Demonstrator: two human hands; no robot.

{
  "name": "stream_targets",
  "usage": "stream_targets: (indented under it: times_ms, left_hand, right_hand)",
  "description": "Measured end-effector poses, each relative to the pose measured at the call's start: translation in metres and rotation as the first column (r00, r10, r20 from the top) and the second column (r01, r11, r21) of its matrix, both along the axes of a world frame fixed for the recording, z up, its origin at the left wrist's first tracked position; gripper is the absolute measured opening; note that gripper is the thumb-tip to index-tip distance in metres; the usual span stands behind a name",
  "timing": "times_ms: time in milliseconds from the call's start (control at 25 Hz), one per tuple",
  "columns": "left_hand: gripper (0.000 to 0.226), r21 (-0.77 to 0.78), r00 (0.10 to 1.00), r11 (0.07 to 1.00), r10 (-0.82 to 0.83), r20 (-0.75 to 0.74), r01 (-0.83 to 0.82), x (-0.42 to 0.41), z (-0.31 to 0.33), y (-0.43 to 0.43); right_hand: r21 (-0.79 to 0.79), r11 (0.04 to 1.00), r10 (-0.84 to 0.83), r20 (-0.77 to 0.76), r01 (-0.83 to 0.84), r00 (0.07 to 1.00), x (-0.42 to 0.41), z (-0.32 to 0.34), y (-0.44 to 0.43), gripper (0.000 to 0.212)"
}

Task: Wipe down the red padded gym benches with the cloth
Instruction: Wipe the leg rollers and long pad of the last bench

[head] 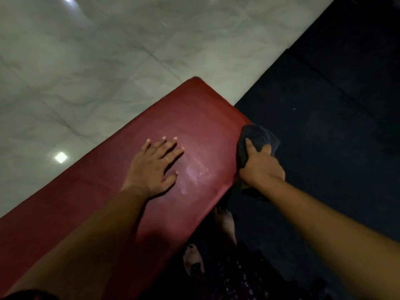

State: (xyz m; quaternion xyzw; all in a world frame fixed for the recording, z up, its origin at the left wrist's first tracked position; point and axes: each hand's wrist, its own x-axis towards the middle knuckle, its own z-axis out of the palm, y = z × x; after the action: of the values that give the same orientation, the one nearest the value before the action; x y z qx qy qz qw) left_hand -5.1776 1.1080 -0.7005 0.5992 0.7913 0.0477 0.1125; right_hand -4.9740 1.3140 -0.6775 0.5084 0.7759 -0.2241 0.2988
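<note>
A red padded bench [190,118] runs diagonally from the lower left to the upper middle of the head view. My left hand [154,165] lies flat on its top with the fingers spread, holding nothing. My right hand [260,167] grips a dark grey cloth [257,137] bunched against the bench's right side edge. A damp shiny patch [198,169] shows on the pad between my two hands.
Pale marble floor tiles [86,61] lie beyond the bench on the left. Dark rubber matting [324,126] covers the floor on the right. My bare feet [225,226] stand on the matting close beside the bench's near edge.
</note>
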Motion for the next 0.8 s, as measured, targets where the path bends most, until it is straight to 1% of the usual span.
stream_targets:
  times_ms: [40, 80, 120, 160, 200, 240, 280, 320, 360, 400, 480, 520, 600, 640, 720, 800]
  left_hand:
    - [0.063, 0.006, 0.998, 0.998, -0.056, 0.006, 0.056, 0.003, 0.003, -0.009]
    - [0.063, 0.002, 0.995, 0.995, -0.103, 0.012, 0.103, 0.005, 0.007, -0.019]
    - [0.063, -0.004, 0.989, 0.99, -0.144, 0.016, 0.144, 0.007, 0.012, -0.029]
    - [0.063, -0.015, 0.982, 0.982, -0.188, 0.011, 0.188, 0.008, 0.015, -0.039]
    - [0.064, -0.036, 0.973, 0.972, -0.231, 0.004, 0.231, 0.01, 0.016, -0.05]
    - [0.065, -0.057, 0.966, 0.964, -0.259, -0.002, 0.259, 0.013, 0.015, -0.059]
    - [0.067, -0.082, 0.965, 0.962, -0.261, -0.002, 0.259, 0.017, 0.012, -0.068]
    - [0.068, -0.1, 0.969, 0.965, -0.245, -0.008, 0.243, 0.023, 0.01, -0.075]
    - [0.068, -0.111, 0.974, 0.969, -0.226, -0.024, 0.222, 0.028, 0.008, -0.078]
    - [0.069, -0.115, 0.976, 0.972, -0.213, -0.046, 0.207, 0.03, 0.006, -0.079]
    - [0.069, -0.118, 0.975, 0.973, -0.208, -0.072, 0.199, 0.029, 0.004, -0.08]
    - [0.07, -0.122, 0.973, 0.97, -0.218, -0.073, 0.208, 0.029, 0.005, -0.08]
    - [0.07, -0.121, 0.969, 0.966, -0.239, -0.061, 0.23, 0.029, 0.007, -0.082]
    - [0.07, -0.116, 0.967, 0.964, -0.247, -0.054, 0.24, 0.029, 0.009, -0.084]
    - [0.072, -0.116, 0.966, 0.962, -0.255, -0.044, 0.248, 0.034, 0.01, -0.093]
    - [0.073, -0.118, 0.971, 0.966, -0.236, -0.04, 0.23, 0.039, 0.013, -0.103]
  right_hand:
    - [-0.018, 0.999, -0.05, -0.016, 0.049, 0.999, 0.011, -0.002, -0.008, 0.094]
    - [-0.052, 0.986, -0.16, -0.058, 0.157, 0.985, 0.018, -0.008, -0.009, 0.096]
    - [-0.112, 0.949, -0.308, -0.115, 0.296, 0.944, 0.019, -0.015, -0.002, 0.1]
    - [-0.212, 0.851, -0.517, -0.174, 0.481, 0.838, 0.018, -0.017, 0.005, 0.108]
    - [-0.33, 0.687, -0.721, -0.202, 0.647, 0.662, 0.014, -0.016, 0.012, 0.119]
    - [-0.417, 0.538, -0.842, -0.21, 0.733, 0.498, 0.012, -0.018, 0.017, 0.125]
    - [-0.446, 0.482, -0.876, -0.231, 0.754, 0.423, 0.01, -0.018, 0.015, 0.121]
    - [-0.433, 0.506, -0.862, -0.276, 0.747, 0.424, 0.009, -0.018, 0.003, 0.111]
    - [-0.396, 0.549, -0.835, -0.302, 0.736, 0.46, 0.009, -0.015, -0.016, 0.104]
    - [-0.376, 0.596, -0.802, -0.323, 0.709, 0.503, 0.01, -0.011, -0.037, 0.102]
    - [-0.413, 0.62, -0.785, -0.316, 0.667, 0.533, 0.016, -0.011, -0.075, 0.104]
    - [-0.438, 0.601, -0.799, -0.297, 0.668, 0.524, 0.02, -0.012, -0.083, 0.106]
    - [-0.497, 0.517, -0.856, -0.273, 0.697, 0.44, 0.018, -0.017, -0.075, 0.112]
    - [-0.494, 0.489, -0.872, -0.274, 0.719, 0.405, 0.015, -0.019, -0.068, 0.111]
    - [-0.405, 0.546, -0.836, -0.33, 0.734, 0.439, 0.008, -0.01, -0.075, 0.1]
    - [-0.353, 0.653, -0.755, -0.361, 0.669, 0.547, 0.009, 0.006, -0.108, 0.093]
